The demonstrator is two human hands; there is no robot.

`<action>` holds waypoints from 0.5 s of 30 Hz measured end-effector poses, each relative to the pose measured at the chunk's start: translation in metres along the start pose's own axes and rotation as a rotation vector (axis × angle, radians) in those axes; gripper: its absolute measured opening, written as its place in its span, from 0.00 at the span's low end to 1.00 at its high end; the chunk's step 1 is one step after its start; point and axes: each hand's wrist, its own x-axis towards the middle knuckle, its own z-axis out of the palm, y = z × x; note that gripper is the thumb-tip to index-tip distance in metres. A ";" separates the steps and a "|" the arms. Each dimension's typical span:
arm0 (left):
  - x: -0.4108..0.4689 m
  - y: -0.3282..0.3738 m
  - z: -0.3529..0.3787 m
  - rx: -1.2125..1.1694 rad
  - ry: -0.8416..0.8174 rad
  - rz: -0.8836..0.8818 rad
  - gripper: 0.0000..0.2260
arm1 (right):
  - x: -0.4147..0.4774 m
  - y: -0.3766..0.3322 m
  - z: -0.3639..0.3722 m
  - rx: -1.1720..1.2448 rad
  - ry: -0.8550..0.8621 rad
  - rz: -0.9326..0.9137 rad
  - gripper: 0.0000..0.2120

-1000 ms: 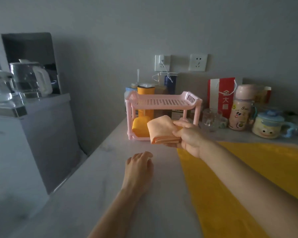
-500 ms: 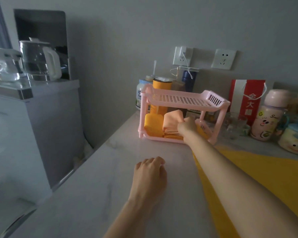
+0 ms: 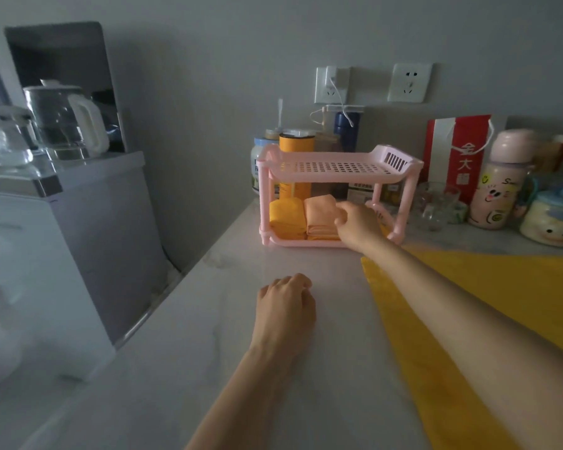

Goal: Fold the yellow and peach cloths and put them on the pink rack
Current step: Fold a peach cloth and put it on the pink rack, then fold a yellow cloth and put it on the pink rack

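Left hand (image 3: 285, 306): rests knuckles-up on the pale tabletop (image 3: 176, 368), fingers loosely curled, holding nothing. Just to its right a large yellow sheet (image 3: 475, 303) lies flat, and the right forearm crosses above it.

Right hand (image 3: 358, 224): extends into the lower tier of the pink rack (image 3: 335, 168). Its fingers (image 3: 340, 212) are bent against the upper right edge of the peach cloth (image 3: 319, 216). Cannot tell whether they pinch it or only touch it.

Lower tier contents: the peach cloth, folded into a compact block, touches the folded yellow cloth (image 3: 286, 217) at its left. Both sit inside the rack.

Handling (judgement): both cloths are light, soft and limp, so the layers may spring open if let go carelessly. Best hold is across the stacked layers near the folded edge, pressing them flat before letting go. The rack looks like thin plastic and may slide if pushed.

Behind the rack: orange canister (image 3: 296, 147) and jars, partly hidden.
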 end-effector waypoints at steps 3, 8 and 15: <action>0.001 0.002 -0.002 0.020 -0.014 -0.002 0.13 | -0.042 0.005 -0.034 0.099 -0.102 -0.065 0.15; -0.010 0.012 -0.005 0.123 -0.035 0.071 0.13 | -0.151 0.040 -0.101 0.161 -0.325 -0.082 0.11; -0.052 0.061 -0.011 0.097 -0.022 0.333 0.11 | -0.302 0.101 -0.191 0.173 -0.439 0.073 0.12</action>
